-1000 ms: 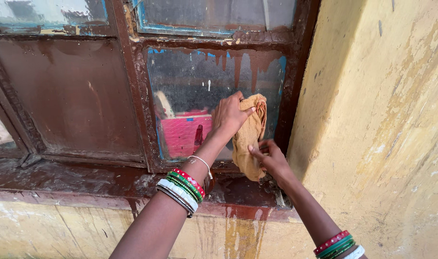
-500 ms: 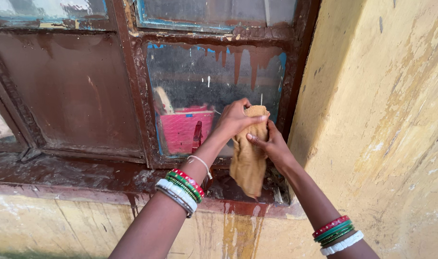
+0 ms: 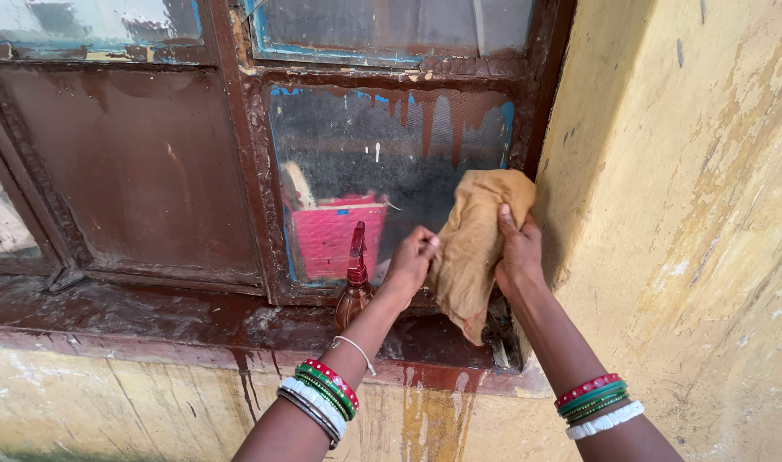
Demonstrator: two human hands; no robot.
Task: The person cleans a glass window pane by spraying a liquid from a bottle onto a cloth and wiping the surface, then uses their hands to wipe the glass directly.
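A weathered brown window frame [image 3: 254,171] set in a flaking yellow wall [image 3: 682,214], and the lower right pane [image 3: 382,162] is grimy, streaked with brown paint drips along its top. Right hand [image 3: 518,252] is up against the glass by the frame's right edge, fingers closed on the upper part of a tan cloth [image 3: 472,244]. Left hand [image 3: 411,261] pinches the cloth's left edge, fingers curled shut on it. The rest hangs loose towards the sill [image 3: 151,312]. To wipe well I'd judge the cloth wants spreading flat and pressing firmly into that corner. A brown spray bottle [image 3: 354,287] stands on the wet, stained sill just left of the hands
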